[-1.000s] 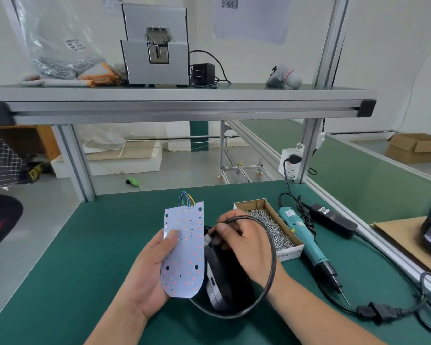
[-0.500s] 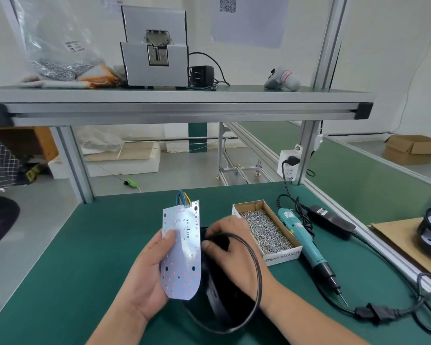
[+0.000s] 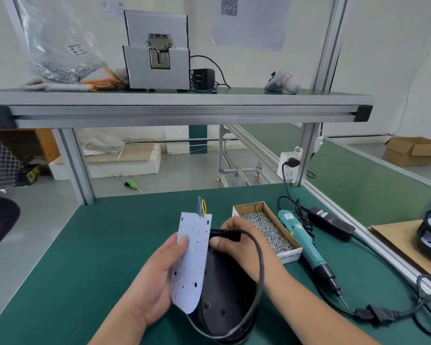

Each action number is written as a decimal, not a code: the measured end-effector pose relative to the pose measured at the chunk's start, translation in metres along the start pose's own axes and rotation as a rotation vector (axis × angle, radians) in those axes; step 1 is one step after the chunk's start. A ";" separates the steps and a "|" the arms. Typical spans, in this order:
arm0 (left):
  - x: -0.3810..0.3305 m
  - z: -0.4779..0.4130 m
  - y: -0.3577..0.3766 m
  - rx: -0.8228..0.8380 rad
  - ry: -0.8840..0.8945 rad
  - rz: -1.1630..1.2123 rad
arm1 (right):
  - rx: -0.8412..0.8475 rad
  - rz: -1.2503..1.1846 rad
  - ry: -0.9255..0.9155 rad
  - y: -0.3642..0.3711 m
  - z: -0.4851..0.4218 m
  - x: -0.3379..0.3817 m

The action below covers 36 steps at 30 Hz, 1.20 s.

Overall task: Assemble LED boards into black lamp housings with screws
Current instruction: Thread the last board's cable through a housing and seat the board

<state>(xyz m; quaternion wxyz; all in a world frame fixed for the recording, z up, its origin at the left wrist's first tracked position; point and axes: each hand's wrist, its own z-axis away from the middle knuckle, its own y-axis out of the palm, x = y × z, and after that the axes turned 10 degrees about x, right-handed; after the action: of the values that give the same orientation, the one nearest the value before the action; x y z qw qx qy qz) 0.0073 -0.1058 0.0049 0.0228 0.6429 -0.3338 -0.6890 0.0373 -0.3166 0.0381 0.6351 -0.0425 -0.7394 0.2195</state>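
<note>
White LED board (image 3: pixel 190 260) upright, touching black lamp housing (image 3: pixel 224 290) on green table (image 3: pixel 105 245). Board edge pinched by left hand (image 3: pixel 157 277); right hand (image 3: pixel 237 242) grips housing top. Board looks thin, light: hold by edges.

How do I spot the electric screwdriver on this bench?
Look at the right half of the green bench. Just right of the right hand sits a cardboard screw box, and the screwdriver lies alongside its right side. It is the only teal tool, its bit pointing toward the worker, unlike the all-black adapter beyond it.
</note>
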 end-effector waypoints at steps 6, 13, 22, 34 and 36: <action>0.002 -0.001 -0.005 -0.064 -0.026 0.110 | 0.208 -0.054 -0.075 -0.012 0.004 -0.007; -0.004 0.001 -0.011 -0.076 -0.113 0.160 | 0.248 -0.190 -0.072 -0.016 -0.001 -0.018; -0.022 0.005 -0.040 -0.731 0.045 0.001 | -0.082 -0.496 -0.036 -0.022 -0.008 -0.018; -0.022 0.004 -0.011 -0.489 0.203 0.127 | -0.146 -0.550 -0.005 -0.012 -0.009 -0.018; -0.017 0.004 -0.007 -0.420 0.177 0.042 | -0.152 -0.562 -0.008 -0.008 -0.008 -0.017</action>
<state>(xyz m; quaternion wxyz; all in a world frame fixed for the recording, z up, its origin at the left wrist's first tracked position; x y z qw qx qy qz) 0.0091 -0.0904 0.0156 0.1995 0.6750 -0.1932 -0.6836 0.0497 -0.3280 0.0259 0.6630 0.1173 -0.7391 -0.0208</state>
